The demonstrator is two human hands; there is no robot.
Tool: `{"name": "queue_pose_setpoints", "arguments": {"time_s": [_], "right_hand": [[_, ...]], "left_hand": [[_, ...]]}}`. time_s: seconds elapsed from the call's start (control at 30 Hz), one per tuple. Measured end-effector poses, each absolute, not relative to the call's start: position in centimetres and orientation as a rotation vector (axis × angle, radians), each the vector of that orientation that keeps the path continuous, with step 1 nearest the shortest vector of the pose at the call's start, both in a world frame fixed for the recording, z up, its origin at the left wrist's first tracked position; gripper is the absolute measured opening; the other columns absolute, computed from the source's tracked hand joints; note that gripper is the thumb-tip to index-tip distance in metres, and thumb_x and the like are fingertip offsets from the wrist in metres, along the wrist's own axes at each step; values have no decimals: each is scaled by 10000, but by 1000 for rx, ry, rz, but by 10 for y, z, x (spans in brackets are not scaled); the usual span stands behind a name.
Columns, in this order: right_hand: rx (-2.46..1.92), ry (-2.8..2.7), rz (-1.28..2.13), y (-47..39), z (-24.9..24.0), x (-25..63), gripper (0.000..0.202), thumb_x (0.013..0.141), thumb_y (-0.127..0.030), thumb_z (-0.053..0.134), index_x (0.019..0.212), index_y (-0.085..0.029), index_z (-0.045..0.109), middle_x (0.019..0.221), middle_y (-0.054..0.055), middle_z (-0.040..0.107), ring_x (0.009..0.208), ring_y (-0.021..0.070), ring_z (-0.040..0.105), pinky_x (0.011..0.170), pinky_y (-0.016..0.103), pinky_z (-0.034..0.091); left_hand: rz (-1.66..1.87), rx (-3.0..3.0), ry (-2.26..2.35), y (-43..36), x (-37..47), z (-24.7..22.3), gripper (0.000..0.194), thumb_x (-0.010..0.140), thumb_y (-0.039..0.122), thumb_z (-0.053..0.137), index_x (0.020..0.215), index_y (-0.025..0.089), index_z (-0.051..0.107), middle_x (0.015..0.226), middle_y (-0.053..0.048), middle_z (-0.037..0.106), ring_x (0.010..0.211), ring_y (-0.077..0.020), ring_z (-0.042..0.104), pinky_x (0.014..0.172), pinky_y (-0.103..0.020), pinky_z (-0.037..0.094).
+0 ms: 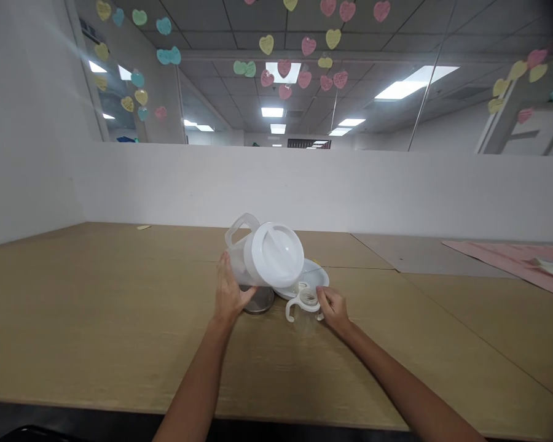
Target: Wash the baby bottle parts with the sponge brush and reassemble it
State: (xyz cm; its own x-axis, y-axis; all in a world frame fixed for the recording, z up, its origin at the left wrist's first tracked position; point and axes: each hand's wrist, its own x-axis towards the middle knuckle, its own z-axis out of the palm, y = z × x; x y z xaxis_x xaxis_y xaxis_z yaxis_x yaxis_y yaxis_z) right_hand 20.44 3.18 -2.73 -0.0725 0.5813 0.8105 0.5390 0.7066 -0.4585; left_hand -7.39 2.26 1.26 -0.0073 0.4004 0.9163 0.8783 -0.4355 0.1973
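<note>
My left hand (pixel 230 288) grips the body of a translucent pitcher (pixel 238 261) and tilts it to the right. Its white lid (pixel 277 255) faces me, and its loop handle points up and left. Below the lid's lower right edge, a small clear bottle (pixel 306 316) with a white two-handled collar stands upright. My right hand (pixel 333 307) is closed around the bottle's right handle. Whether any liquid leaves the pitcher I cannot tell. A white bowl (pixel 321 279) sits behind the bottle, partly hidden. Under the pitcher lies a round metal disc (pixel 259 301), also partly covered.
The brown tabletop (pixel 120 319) runs back to a white wall (pixel 188 184). A pink cloth (pixel 493 258) lies at the far right with a pale piece on it. A small flat scrap (pixel 144 227) lies at the back left. Above the wall is glass with heart-shaped notes.
</note>
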Motion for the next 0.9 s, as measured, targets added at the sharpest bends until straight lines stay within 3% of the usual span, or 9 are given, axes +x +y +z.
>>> {"name": "queue_pose_setpoints", "arguments": {"time_s": [0.4, 0.9], "right_hand": [[-908, -1742, 37, 30, -21, 203, 462, 905, -367, 336, 478, -189, 341, 466, -22, 366, 474, 97, 340, 506, 247, 255], [-877, -1751, -20, 31, -21, 203, 465, 909, -327, 340, 467, -183, 341, 446, -28, 363, 452, 83, 320, 495, 240, 234]], "left_hand": [[-1329, -1966, -1183, 25, -67, 14, 919, 740, 571, 528, 1393, 62, 128, 1408, -274, 266, 1345, -369, 195, 1054, -561, 222], [-1224, -1900, -1129, 25, -71, 14, 901, 788, 545, 478, 1405, 61, 36, 1424, -287, 219, 1353, -368, 162, 1048, -574, 218]]}}
